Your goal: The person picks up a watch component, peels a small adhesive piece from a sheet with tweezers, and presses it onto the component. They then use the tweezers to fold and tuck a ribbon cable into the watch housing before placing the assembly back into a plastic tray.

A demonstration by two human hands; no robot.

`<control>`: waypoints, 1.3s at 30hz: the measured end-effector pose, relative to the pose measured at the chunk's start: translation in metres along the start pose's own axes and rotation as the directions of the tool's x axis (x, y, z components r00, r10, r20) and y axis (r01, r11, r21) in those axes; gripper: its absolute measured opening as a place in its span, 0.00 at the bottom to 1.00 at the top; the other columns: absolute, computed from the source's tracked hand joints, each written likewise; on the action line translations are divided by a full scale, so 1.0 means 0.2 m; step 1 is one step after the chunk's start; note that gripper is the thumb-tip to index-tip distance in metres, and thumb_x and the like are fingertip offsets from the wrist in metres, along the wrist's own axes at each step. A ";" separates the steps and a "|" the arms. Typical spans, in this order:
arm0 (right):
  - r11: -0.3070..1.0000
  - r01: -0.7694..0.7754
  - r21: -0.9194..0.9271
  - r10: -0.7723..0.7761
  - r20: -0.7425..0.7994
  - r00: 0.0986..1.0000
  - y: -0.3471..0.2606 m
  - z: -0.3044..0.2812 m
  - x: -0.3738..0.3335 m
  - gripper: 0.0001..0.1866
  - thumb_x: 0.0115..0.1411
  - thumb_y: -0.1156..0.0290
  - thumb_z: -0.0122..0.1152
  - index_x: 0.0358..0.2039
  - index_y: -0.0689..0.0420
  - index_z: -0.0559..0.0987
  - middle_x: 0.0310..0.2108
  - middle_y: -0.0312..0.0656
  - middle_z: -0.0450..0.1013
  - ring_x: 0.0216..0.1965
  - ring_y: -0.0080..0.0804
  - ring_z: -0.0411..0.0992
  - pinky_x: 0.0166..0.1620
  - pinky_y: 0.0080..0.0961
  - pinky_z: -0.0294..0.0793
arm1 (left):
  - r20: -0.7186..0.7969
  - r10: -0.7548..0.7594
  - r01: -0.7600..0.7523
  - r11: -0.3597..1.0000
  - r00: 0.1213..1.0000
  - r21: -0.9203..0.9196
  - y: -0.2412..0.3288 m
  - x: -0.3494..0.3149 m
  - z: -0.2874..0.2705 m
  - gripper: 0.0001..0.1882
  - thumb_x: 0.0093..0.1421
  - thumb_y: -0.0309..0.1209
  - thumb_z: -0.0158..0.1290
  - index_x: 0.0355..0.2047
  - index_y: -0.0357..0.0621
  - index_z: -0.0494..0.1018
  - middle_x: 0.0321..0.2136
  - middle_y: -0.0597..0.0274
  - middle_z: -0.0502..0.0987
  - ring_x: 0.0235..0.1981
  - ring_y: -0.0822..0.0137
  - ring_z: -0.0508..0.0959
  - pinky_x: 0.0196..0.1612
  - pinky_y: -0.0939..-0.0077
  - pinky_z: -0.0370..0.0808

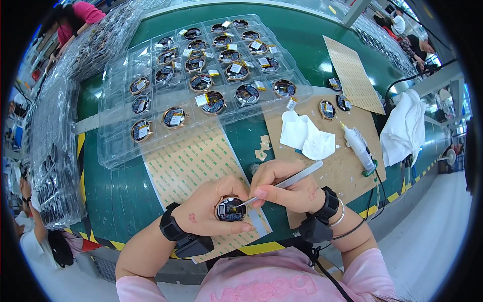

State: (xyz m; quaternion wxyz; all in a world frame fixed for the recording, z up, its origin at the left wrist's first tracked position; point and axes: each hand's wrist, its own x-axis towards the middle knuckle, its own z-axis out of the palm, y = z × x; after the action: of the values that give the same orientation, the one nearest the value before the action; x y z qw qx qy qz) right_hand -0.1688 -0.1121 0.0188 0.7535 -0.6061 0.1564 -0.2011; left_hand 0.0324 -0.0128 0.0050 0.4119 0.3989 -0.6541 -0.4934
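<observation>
My left hand (206,206) is closed around a round watch case (230,214) with a gold rim, its dark circuit board facing up. Between the thumb and fingers of my right hand (287,189) is a pair of silver tweezers (302,173), slanting down to the left. Their tip meets the inside of the case, near a small yellowish part. Beneath both hands lies a sheet of tan adhesive backing paper (188,161) with green print. Just beyond my right hand, crumpled white wipes (307,136) rest on a brown board (347,166).
A clear plastic tray (118,153) holding several open watch cases spans the back left. Right of the wipes lie a glue syringe (358,146) with a cable, a loose watch case (327,109) and another tan sheet (352,75). A white cloth (404,126) hangs at right. Other people sit farther off.
</observation>
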 end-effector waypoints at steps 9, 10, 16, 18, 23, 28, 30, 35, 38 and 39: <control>0.981 0.133 -0.139 -0.115 0.127 0.985 -0.01 -0.04 0.02 0.04 0.57 0.79 0.62 0.25 0.62 0.78 0.28 0.42 0.77 0.31 0.30 0.74 0.35 0.24 0.71 | 0.041 0.005 -0.002 0.997 0.999 -0.076 -0.01 0.00 0.01 0.21 0.47 0.35 0.68 0.35 0.45 0.68 0.30 0.63 0.72 0.31 0.66 0.74 0.34 0.75 0.69; 0.981 0.133 -0.139 -0.115 0.127 0.985 -0.01 -0.04 0.02 0.04 0.57 0.79 0.62 0.25 0.62 0.78 0.28 0.42 0.77 0.31 0.30 0.74 0.35 0.24 0.71 | 0.055 0.014 -0.010 0.998 0.998 -0.062 -0.01 0.00 0.00 0.21 0.47 0.35 0.68 0.35 0.45 0.68 0.30 0.63 0.72 0.31 0.66 0.74 0.34 0.75 0.69; 0.975 0.156 -0.158 -0.132 0.150 0.980 -0.02 -0.04 0.02 0.04 0.56 0.79 0.62 0.25 0.62 0.77 0.28 0.42 0.76 0.31 0.30 0.74 0.35 0.24 0.71 | 0.066 -0.026 0.032 0.995 0.997 -0.091 -0.01 -0.01 -0.01 0.21 0.47 0.34 0.67 0.35 0.45 0.68 0.30 0.63 0.72 0.31 0.66 0.74 0.34 0.76 0.69; 0.975 0.155 -0.160 -0.130 0.155 0.979 -0.02 -0.04 0.02 0.04 0.56 0.79 0.62 0.25 0.62 0.77 0.28 0.42 0.76 0.31 0.30 0.74 0.35 0.24 0.71 | 0.077 -0.015 0.021 0.996 0.997 -0.085 0.00 0.00 -0.01 0.21 0.47 0.34 0.67 0.35 0.44 0.68 0.30 0.63 0.72 0.31 0.67 0.74 0.34 0.76 0.69; 0.965 0.183 -0.189 -0.156 0.147 0.977 -0.02 -0.04 0.02 0.03 0.56 0.79 0.62 0.25 0.62 0.78 0.28 0.42 0.77 0.32 0.30 0.74 0.35 0.24 0.71 | 0.072 -0.033 0.039 0.997 0.997 -0.073 0.01 -0.01 -0.01 0.21 0.47 0.33 0.67 0.36 0.45 0.68 0.30 0.63 0.72 0.31 0.67 0.74 0.34 0.76 0.69; 0.960 0.187 -0.208 -0.173 0.083 0.981 -0.01 -0.03 0.01 0.03 0.56 0.78 0.62 0.26 0.61 0.78 0.28 0.42 0.77 0.32 0.30 0.74 0.35 0.24 0.71 | 0.046 -0.104 0.107 0.992 0.994 -0.071 0.02 -0.01 -0.01 0.21 0.47 0.32 0.66 0.37 0.45 0.67 0.32 0.63 0.72 0.31 0.68 0.74 0.34 0.77 0.69; 0.960 0.184 -0.212 -0.174 0.065 0.983 -0.01 -0.02 0.01 0.02 0.56 0.78 0.62 0.26 0.60 0.79 0.29 0.42 0.77 0.32 0.31 0.75 0.35 0.23 0.71 | 0.048 -0.141 0.145 0.985 0.989 -0.093 0.02 -0.01 -0.01 0.21 0.47 0.32 0.66 0.37 0.45 0.67 0.33 0.63 0.73 0.32 0.68 0.74 0.34 0.77 0.69; 0.876 0.293 -0.383 -0.282 0.088 0.955 -0.03 -0.02 0.01 0.01 0.54 0.77 0.64 0.28 0.60 0.79 0.29 0.43 0.78 0.31 0.32 0.76 0.34 0.24 0.73 | 0.018 -0.101 0.102 0.988 0.995 -0.117 0.01 -0.01 -0.01 0.21 0.47 0.32 0.66 0.37 0.44 0.67 0.34 0.62 0.73 0.33 0.69 0.75 0.35 0.77 0.70; 0.813 0.374 -0.446 -0.365 0.109 0.925 -0.03 -0.01 0.01 0.03 0.53 0.77 0.64 0.29 0.60 0.80 0.30 0.43 0.78 0.30 0.33 0.76 0.33 0.24 0.74 | 0.013 -0.085 0.086 0.992 0.996 -0.093 0.00 -0.01 -0.01 0.21 0.48 0.31 0.66 0.38 0.43 0.67 0.34 0.62 0.73 0.33 0.70 0.75 0.36 0.78 0.71; 0.786 0.408 -0.465 -0.412 0.099 0.906 -0.04 -0.01 0.00 0.04 0.52 0.77 0.66 0.29 0.59 0.80 0.30 0.43 0.78 0.30 0.33 0.77 0.32 0.24 0.74 | 0.012 -0.088 0.088 0.992 0.996 -0.093 0.00 -0.01 -0.01 0.21 0.48 0.31 0.66 0.38 0.43 0.67 0.34 0.62 0.73 0.33 0.70 0.75 0.36 0.78 0.71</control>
State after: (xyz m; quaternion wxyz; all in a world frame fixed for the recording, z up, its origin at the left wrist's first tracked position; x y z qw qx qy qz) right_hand -0.1698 -0.1150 0.0255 0.5193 -0.7905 0.0686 -0.3175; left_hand 0.0351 -0.0113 0.0053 0.4054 0.4055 -0.6137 -0.5428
